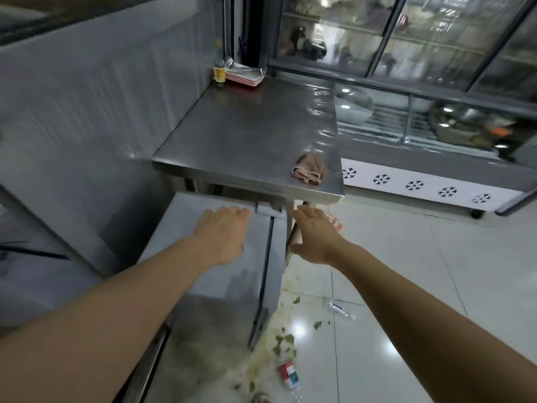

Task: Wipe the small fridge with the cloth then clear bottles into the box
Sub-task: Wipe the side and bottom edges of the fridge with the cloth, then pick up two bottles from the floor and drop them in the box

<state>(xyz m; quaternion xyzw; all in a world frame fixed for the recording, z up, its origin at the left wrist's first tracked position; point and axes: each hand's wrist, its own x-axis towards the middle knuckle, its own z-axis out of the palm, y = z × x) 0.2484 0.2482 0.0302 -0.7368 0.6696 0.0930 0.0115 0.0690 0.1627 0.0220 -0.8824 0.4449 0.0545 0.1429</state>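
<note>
- While both arms reach forward, the left hand (223, 232) lies palm down with straight fingers (239, 213) close together on the steel top of the small fridge (209, 286), holding nothing.
- The right hand (315, 237) hangs in the air just off the fridge's right edge, fingers (302, 212) straight and together, empty, in front of a brown cardboard edge (293, 242) that may be the box; this cannot be told for sure.
- The cloth (310, 169), a crumpled pinkish-brown rag, lies on the near right corner of the steel bench (247, 132), above and beyond both hands and touching neither.
- A clear bottle (338, 308) lies on the tiled floor (406, 271), right of the fridge.
- A red, white and blue can (288, 373) lies nearer, among green scraps.
- At the bench's far corner stand a yellow-labelled bottle (220, 71) and stacked red-edged trays (244, 77).
</note>
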